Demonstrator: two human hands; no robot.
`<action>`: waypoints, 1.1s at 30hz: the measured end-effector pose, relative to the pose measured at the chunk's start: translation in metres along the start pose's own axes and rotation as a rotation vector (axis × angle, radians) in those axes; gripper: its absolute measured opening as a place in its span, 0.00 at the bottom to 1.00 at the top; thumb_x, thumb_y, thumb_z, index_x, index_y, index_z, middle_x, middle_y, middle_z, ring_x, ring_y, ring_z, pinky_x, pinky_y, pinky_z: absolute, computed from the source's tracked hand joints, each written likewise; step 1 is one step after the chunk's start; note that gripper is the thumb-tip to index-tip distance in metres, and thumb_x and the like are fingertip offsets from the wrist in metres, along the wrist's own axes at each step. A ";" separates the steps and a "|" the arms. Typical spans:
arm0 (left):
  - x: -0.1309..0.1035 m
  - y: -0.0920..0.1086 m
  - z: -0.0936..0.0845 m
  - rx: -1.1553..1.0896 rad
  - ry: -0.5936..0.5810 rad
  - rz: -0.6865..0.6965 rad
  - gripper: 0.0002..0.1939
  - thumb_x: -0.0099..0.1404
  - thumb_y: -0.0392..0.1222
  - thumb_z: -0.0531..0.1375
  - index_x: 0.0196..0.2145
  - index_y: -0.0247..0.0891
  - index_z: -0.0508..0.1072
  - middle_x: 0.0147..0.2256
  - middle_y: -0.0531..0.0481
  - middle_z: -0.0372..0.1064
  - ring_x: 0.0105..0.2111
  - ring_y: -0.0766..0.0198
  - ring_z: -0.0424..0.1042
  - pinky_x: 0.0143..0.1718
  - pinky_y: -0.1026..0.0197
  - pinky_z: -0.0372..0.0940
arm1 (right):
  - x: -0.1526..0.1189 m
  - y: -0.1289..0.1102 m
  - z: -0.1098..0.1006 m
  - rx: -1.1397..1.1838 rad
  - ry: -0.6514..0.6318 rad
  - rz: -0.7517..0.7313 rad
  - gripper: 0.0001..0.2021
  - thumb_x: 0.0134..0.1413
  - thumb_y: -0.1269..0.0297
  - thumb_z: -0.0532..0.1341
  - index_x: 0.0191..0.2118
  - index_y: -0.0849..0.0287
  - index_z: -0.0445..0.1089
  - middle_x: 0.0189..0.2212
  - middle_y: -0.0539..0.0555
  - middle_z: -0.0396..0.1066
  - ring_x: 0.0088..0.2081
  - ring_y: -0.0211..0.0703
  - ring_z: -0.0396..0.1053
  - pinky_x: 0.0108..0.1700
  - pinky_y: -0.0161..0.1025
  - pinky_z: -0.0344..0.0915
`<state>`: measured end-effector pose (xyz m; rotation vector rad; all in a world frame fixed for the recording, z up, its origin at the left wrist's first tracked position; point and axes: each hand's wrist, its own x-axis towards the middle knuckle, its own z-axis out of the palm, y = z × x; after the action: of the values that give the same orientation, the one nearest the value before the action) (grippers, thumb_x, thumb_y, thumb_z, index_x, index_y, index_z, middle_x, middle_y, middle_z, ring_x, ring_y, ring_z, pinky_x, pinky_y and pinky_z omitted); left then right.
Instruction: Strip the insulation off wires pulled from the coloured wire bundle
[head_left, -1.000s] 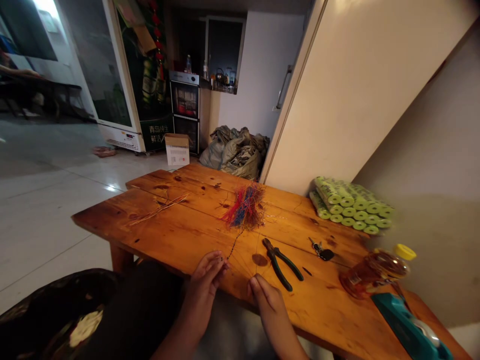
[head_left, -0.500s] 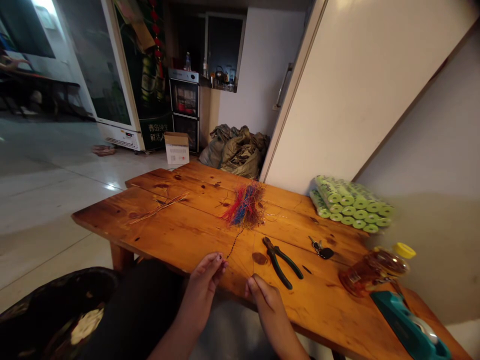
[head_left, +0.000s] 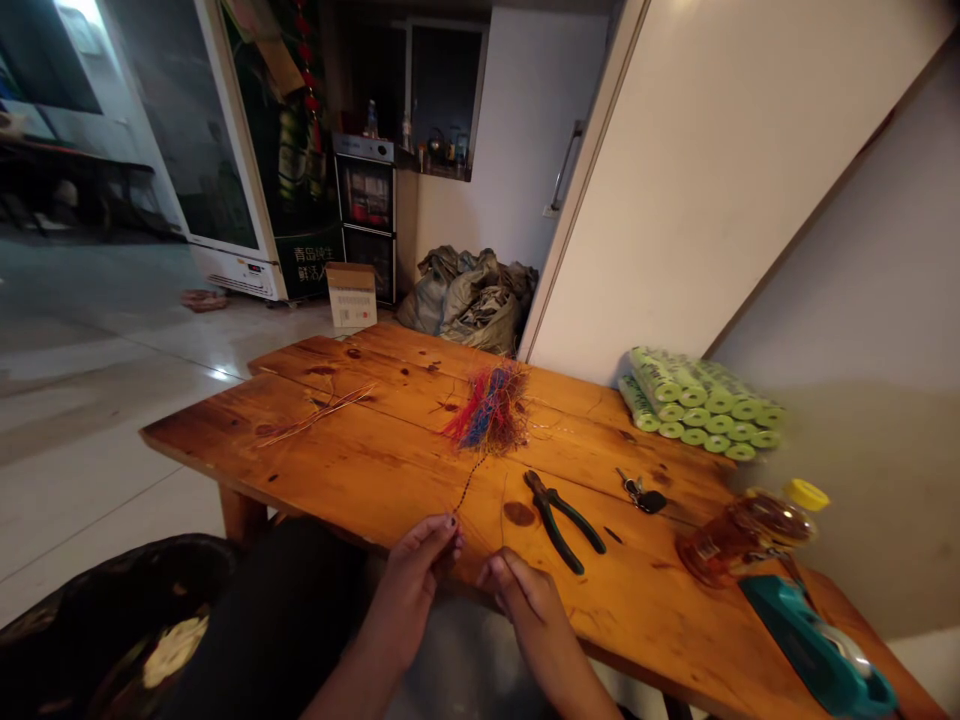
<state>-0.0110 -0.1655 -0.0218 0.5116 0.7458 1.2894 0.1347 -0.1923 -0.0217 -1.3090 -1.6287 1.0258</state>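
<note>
A thin dark beaded strand (head_left: 470, 483) runs from a tangle of red, blue and brownish wires (head_left: 491, 410) down to my left hand (head_left: 424, 555), whose thumb and fingers pinch its near end at the table's front edge. Close by on the right, my right hand (head_left: 525, 590) is closed in a pinch on a fine wire (head_left: 503, 510) that rises above its fingertips. Dark-handled pliers (head_left: 562, 522) lie spread on the wooden table (head_left: 375, 450), just beyond my right hand.
Loose wires (head_left: 319, 413) lie at the table's left. Keys (head_left: 641, 495), green-wrapped rolls (head_left: 697, 405), a yellow-capped bottle (head_left: 742, 535) and a teal tape dispenser (head_left: 814, 645) are on the right. A black bin (head_left: 187, 560) stands at lower left.
My left hand has shifted slightly right and down with the strand's end. My right hand has moved a little left, so the two hands are closer together.
</note>
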 end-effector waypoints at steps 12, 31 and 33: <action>0.001 0.001 0.003 -0.095 -0.009 -0.066 0.10 0.46 0.39 0.68 0.28 0.34 0.75 0.27 0.53 0.71 0.27 0.71 0.69 0.31 0.70 0.66 | 0.000 -0.002 -0.001 -0.041 -0.033 -0.021 0.20 0.60 0.52 0.46 0.27 0.58 0.66 0.21 0.48 0.61 0.25 0.37 0.59 0.29 0.33 0.56; 0.003 0.006 -0.001 -0.121 0.071 0.070 0.07 0.47 0.39 0.67 0.25 0.37 0.75 0.28 0.54 0.70 0.29 0.70 0.69 0.35 0.69 0.66 | 0.003 -0.001 0.002 0.135 -0.042 0.112 0.24 0.56 0.44 0.46 0.25 0.60 0.64 0.16 0.45 0.51 0.20 0.35 0.50 0.23 0.33 0.50; 0.004 0.007 -0.002 -0.120 0.047 0.066 0.06 0.48 0.38 0.67 0.25 0.36 0.74 0.28 0.54 0.70 0.30 0.71 0.69 0.36 0.69 0.65 | 0.004 -0.002 0.001 0.116 -0.034 0.110 0.24 0.56 0.44 0.46 0.25 0.59 0.65 0.17 0.45 0.51 0.20 0.35 0.51 0.23 0.33 0.50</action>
<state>-0.0165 -0.1605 -0.0186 0.4130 0.6912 1.4026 0.1323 -0.1890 -0.0203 -1.3210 -1.5122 1.1965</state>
